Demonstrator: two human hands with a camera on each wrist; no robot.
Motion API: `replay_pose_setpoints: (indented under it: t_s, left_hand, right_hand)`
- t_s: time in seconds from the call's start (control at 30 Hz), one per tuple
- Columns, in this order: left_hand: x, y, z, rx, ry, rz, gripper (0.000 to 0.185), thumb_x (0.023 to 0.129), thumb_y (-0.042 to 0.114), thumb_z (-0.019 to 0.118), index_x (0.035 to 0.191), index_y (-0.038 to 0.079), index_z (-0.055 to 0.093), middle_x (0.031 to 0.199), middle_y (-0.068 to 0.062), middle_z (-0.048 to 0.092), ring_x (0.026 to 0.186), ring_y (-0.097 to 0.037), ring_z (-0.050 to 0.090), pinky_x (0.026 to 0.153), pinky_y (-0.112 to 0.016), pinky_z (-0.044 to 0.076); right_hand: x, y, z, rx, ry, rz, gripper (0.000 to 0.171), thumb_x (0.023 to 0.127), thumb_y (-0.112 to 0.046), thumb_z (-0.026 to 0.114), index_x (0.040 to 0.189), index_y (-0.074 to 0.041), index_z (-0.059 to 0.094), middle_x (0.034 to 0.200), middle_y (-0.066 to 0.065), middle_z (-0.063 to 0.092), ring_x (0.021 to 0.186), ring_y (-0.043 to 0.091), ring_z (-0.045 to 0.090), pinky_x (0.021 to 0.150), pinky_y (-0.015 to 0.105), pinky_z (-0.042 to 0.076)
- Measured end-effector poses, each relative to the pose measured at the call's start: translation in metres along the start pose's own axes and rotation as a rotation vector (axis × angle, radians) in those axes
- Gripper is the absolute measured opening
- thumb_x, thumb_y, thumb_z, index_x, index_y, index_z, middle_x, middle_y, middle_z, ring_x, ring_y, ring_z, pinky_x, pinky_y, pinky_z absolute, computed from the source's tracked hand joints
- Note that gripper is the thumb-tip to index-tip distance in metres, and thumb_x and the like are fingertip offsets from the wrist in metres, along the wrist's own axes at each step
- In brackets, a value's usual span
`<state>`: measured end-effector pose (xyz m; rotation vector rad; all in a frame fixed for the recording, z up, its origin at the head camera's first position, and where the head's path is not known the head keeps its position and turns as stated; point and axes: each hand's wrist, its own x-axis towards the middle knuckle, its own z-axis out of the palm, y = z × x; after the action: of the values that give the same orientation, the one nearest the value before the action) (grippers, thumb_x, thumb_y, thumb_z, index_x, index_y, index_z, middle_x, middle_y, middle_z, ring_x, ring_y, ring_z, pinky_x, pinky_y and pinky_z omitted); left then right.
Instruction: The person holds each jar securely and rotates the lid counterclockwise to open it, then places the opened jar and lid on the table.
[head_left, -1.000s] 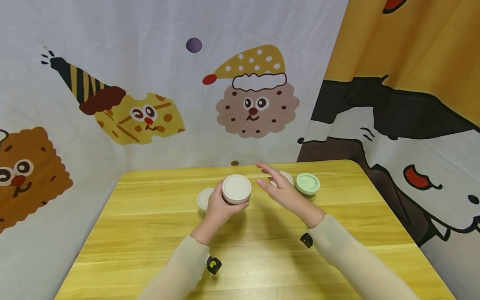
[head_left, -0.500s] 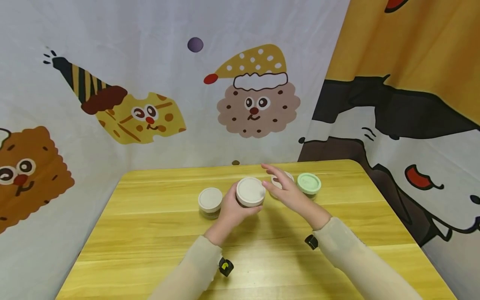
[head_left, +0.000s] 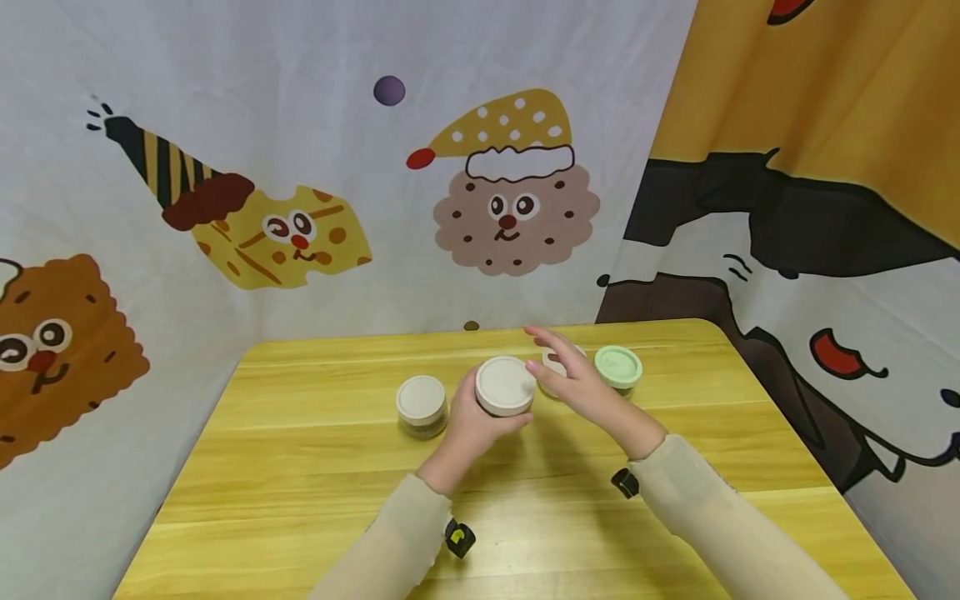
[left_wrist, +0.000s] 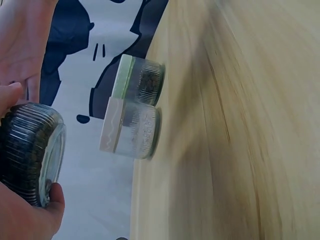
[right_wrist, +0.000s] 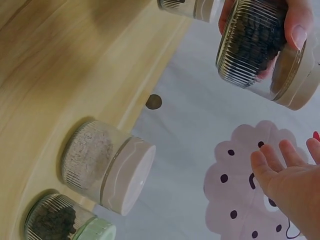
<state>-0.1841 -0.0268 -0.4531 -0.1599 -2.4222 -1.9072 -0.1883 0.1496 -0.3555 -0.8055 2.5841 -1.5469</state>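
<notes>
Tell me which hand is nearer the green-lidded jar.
Right. The right hand hovers open just beside the green-lidded jar, over the white-lidded jar next to it. The left hand is farther off, gripping the lifted jar of dark contents.

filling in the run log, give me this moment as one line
left hand: holds beige-lidded jar of dark contents above table | right hand: open beside it, no contact | on table: green-lidded jar, two beige-lidded jars
</notes>
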Motion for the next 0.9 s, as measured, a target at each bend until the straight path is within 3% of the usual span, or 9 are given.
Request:
replay_pose_setpoints:
  t_s: [0.23, 0.47, 0.9]
  left_hand:
    - [0.0, 0.001, -0.001, 0.018, 0.041, 0.019, 0.09, 0.055, 0.028, 0.092, 0.132, 0.02, 0.046, 0.125, 0.0, 0.052, 0.116, -0.019, 0.051, 0.103, -0.044, 0.039]
    - [-0.003, 0.002, -0.002, 0.03, 0.026, 0.003, 0.09, 0.057, 0.03, 0.091, 0.132, 0.017, 0.044, 0.125, 0.0, 0.054, 0.116, -0.02, 0.052, 0.102, -0.044, 0.041]
    - [-0.002, -0.002, -0.003, 0.02, -0.003, 0.049, 0.085, 0.059, 0.028, 0.089, 0.131, 0.017, 0.045, 0.122, 0.001, 0.057, 0.112, -0.018, 0.054, 0.097, -0.042, 0.044]
  right_hand:
    - [0.006, 0.03, 0.004, 0.001, 0.016, -0.013, 0.053, 0.096, -0.012, 0.053, 0.146, -0.011, 0.034, 0.149, 0.012, 0.035, 0.136, 0.035, 0.033, 0.111, 0.054, 0.027]
    - [0.006, 0.033, 0.004, -0.007, 0.015, -0.03, 0.054, 0.096, -0.023, 0.056, 0.145, -0.021, 0.036, 0.149, 0.004, 0.036, 0.135, 0.031, 0.035, 0.111, 0.052, 0.03]
    - [0.008, 0.029, 0.006, -0.111, 0.021, -0.07, 0.061, 0.087, -0.029, 0.069, 0.141, -0.018, 0.043, 0.144, 0.005, 0.043, 0.133, 0.026, 0.039, 0.107, 0.048, 0.036]
